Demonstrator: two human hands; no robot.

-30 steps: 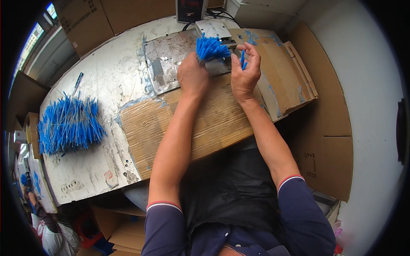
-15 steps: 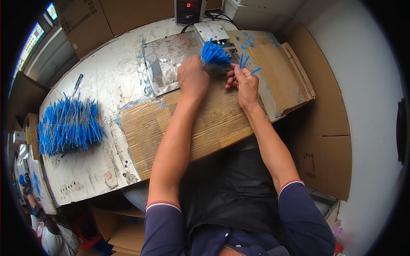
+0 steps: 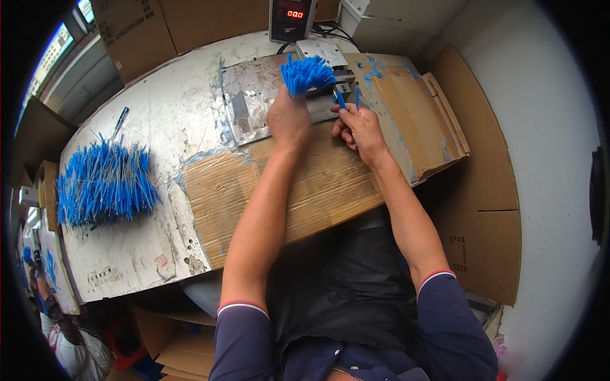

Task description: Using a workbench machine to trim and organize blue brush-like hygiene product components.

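Observation:
My left hand [image 3: 289, 122] is closed around the lower ends of a thick bundle of thin wires with blue tips [image 3: 308, 74], which fan out above the fist. To its right, my right hand [image 3: 367, 134] pinches a few loose blue-tipped wires [image 3: 341, 100] between thumb and fingers; its other fingers are curled. Both hands are over the near edge of a metal plate [image 3: 254, 86], close to a small metal machine [image 3: 343, 86] partly hidden behind the bundle. A large heap of similar blue-tipped wires [image 3: 108, 184] lies on the white table at the left.
Flattened cardboard [image 3: 254, 203] covers the table's near edge, and a cardboard box [image 3: 413, 111] sits at the right. Behind the machine stands a box with a red digital display [image 3: 291, 19] and black cables. A pen [image 3: 119, 122] lies behind the heap. Another person is at the far lower left.
The bundle in my left hand has swung left and more upright. My right hand's wires are less spread and point upward. More digits are lit on the display. The view has shifted slightly.

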